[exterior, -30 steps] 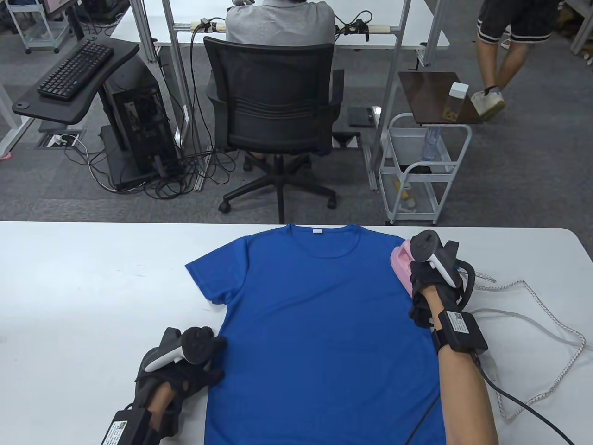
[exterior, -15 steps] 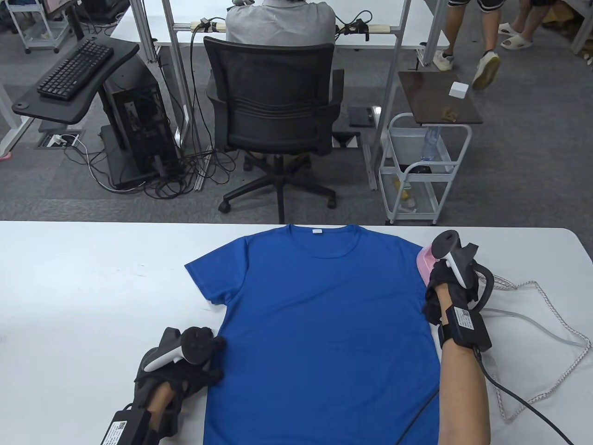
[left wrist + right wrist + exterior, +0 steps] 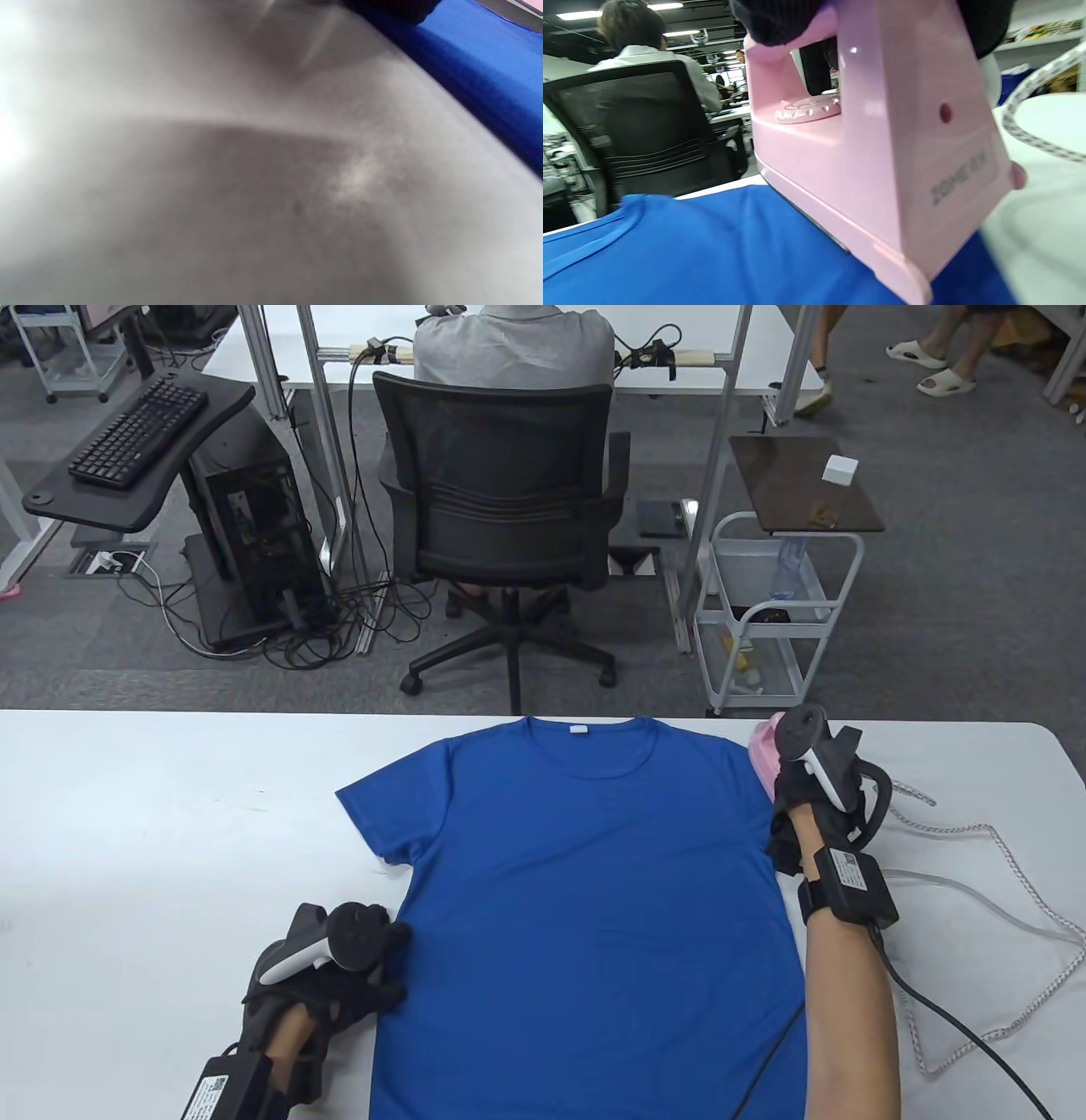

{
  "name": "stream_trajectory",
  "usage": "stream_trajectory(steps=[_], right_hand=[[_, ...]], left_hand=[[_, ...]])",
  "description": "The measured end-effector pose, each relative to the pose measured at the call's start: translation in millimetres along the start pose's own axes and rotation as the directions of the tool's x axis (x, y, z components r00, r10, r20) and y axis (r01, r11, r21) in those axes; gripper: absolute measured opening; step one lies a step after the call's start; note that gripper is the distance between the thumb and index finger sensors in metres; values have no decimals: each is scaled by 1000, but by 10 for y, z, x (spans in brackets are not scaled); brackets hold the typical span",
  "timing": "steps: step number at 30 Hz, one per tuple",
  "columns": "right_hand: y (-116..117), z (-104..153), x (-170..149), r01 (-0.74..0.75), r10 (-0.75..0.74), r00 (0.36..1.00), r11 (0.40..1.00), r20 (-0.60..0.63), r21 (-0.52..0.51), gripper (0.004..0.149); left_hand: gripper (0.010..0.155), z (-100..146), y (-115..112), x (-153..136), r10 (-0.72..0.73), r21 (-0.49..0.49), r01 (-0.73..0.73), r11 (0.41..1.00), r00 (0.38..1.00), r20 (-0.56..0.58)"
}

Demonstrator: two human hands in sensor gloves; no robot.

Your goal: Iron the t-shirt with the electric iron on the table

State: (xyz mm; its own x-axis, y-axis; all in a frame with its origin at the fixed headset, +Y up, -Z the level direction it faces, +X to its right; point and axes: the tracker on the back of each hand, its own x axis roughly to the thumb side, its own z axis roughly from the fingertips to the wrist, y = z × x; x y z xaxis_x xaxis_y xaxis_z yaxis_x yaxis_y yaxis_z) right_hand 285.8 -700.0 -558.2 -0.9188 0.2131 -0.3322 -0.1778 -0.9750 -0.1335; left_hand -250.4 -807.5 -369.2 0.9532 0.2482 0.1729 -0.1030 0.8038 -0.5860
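Note:
A blue t-shirt lies flat on the white table, collar at the far side. My right hand grips the handle of a pink iron that sits on the shirt's right shoulder. In the right wrist view the iron rests on the blue cloth, my gloved fingers wrapped around its handle. My left hand rests on the table at the shirt's left side edge, fingers touching the cloth. The left wrist view shows blurred table and a strip of the shirt.
The iron's braided cord loops over the table at the right. A black glove cable trails from my right wrist. Beyond the far edge stand an office chair and a white cart.
My right hand has slid the iron on the right shoulder, first toward the right edge, then away toward the far edge of the shirt. My left hand has barely moved.

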Motion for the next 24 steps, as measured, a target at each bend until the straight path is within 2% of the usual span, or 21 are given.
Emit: stream_trajectory(steps=[4, 6, 10, 14, 16, 19, 21, 24], right_hand=[[252, -76, 22, -31, 32, 999, 998, -29, 57, 63], [246, -131, -47, 13, -11, 996, 1000, -83, 18, 63], [195, -234, -181, 11, -4, 986, 999, -166, 41, 63], [177, -250, -211, 16, -7, 986, 999, -167, 48, 67], [141, -214, -241, 78, -71, 984, 996, -162, 38, 76], [-9, -147, -376, 256, -246, 956, 966, -159, 47, 83], [-112, -104, -491, 378, -362, 917, 923, -165, 71, 83], [-267, -19, -683, 512, -488, 850, 855, -200, 89, 74]], left_hand=[[76, 0, 0, 2, 2, -1, -2, 1000, 1000, -2], [76, -2, 0, 1, 4, -2, -4, 1000, 1000, -1], [76, -2, 3, 1, 2, -6, -2, 1000, 1000, -2], [76, -3, 3, 2, 4, -7, -4, 1000, 1000, -2], [76, -3, 2, 2, 6, -7, -6, 1000, 1000, -1], [76, -4, 2, 3, 12, -9, -12, 1000, 1000, 0], [76, -3, 3, 4, 10, -8, -10, 1000, 1000, 0], [76, -3, 2, 5, 14, -7, -14, 1000, 1000, -1]])
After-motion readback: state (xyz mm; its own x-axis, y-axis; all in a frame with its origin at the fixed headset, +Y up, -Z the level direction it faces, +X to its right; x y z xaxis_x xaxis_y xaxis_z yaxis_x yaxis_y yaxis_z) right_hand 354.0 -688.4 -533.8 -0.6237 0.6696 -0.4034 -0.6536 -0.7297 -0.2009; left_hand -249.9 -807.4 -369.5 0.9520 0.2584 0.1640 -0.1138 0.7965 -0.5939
